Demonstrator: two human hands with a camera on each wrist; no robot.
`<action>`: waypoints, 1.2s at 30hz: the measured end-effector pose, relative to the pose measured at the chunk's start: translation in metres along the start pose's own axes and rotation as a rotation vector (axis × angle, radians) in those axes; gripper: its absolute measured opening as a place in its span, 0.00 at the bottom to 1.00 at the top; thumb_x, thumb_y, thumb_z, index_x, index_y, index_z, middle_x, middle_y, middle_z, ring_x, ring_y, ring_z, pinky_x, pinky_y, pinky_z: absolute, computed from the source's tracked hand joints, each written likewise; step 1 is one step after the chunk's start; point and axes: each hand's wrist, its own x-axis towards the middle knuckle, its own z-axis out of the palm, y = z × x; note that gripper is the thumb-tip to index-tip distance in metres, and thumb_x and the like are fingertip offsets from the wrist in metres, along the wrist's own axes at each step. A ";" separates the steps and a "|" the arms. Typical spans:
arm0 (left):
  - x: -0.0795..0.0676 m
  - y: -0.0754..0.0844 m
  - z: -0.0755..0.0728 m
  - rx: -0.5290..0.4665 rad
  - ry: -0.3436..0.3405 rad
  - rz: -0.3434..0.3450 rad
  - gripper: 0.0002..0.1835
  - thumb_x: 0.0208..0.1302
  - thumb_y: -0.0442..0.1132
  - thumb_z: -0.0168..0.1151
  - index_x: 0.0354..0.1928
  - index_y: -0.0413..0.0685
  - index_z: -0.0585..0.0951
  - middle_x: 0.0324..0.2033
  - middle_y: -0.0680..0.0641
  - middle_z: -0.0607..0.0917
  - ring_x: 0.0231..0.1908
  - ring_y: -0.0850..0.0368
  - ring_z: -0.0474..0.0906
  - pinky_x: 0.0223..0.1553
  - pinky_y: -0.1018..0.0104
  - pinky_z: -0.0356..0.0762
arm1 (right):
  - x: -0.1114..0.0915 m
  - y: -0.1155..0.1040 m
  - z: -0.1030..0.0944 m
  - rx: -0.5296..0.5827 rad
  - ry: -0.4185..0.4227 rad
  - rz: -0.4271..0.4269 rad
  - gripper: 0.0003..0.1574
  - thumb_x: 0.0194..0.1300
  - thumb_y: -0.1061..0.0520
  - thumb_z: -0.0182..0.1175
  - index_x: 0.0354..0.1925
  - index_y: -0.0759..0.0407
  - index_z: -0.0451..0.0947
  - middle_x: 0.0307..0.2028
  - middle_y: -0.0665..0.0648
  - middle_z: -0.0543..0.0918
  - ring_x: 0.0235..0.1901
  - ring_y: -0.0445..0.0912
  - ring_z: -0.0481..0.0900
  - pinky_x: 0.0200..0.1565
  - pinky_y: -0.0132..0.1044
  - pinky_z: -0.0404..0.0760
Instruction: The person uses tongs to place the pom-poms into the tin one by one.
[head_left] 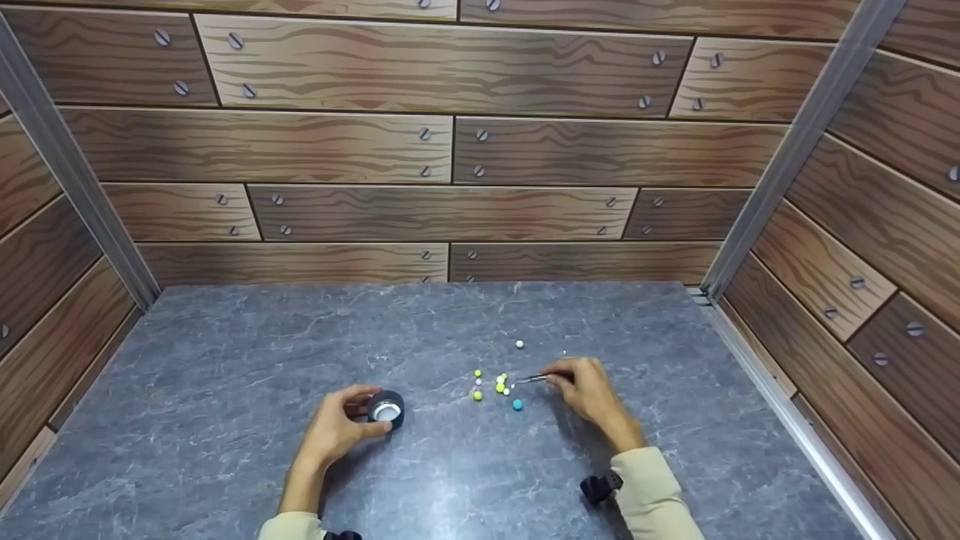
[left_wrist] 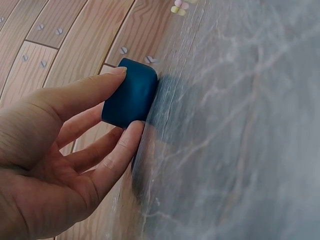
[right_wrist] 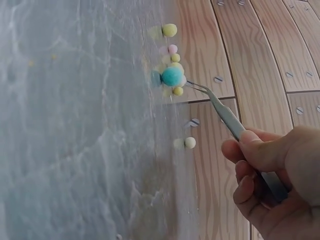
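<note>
left hand (head_left: 337, 426) gripping a small cup (left_wrist: 131, 95), right hand (head_left: 589, 390) pinching tweezers (right_wrist: 227, 119), little coloured balls (right_wrist: 172, 76) on the counter (head_left: 450, 465) between both hands

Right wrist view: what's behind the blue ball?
Parts of a yellow ball and a white ball show past the blue ball; whatever it fully covers can't be seen.

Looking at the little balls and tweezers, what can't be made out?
Pale balls behind the teal ball: right wrist view, partly hidden by it.
Whether the tweezers grip a ball: head and right wrist views, tips too small.
Inside of the round container: left wrist view, hidden by its side.
</note>
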 end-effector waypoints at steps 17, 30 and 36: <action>-0.003 -0.002 0.002 0.010 -0.022 0.035 0.32 0.46 0.27 0.80 0.58 0.35 0.83 0.51 0.33 0.88 0.50 0.41 0.86 0.57 0.47 0.83 | 0.000 -0.003 0.008 0.042 -0.029 0.073 0.08 0.63 0.68 0.68 0.37 0.60 0.91 0.34 0.57 0.92 0.31 0.40 0.80 0.35 0.30 0.78; 0.002 -0.001 0.003 0.022 -0.032 0.057 0.31 0.48 0.29 0.81 0.58 0.37 0.83 0.52 0.35 0.88 0.50 0.41 0.86 0.57 0.46 0.82 | 0.001 -0.001 0.007 0.028 -0.040 0.079 0.09 0.63 0.70 0.67 0.37 0.61 0.91 0.35 0.58 0.92 0.32 0.42 0.82 0.35 0.31 0.80; 0.002 -0.002 0.003 0.025 -0.033 0.045 0.31 0.48 0.29 0.81 0.58 0.38 0.83 0.51 0.35 0.88 0.50 0.42 0.86 0.57 0.47 0.82 | -0.002 -0.001 0.010 0.011 -0.035 0.066 0.08 0.62 0.70 0.67 0.36 0.62 0.91 0.34 0.57 0.92 0.33 0.44 0.85 0.38 0.34 0.83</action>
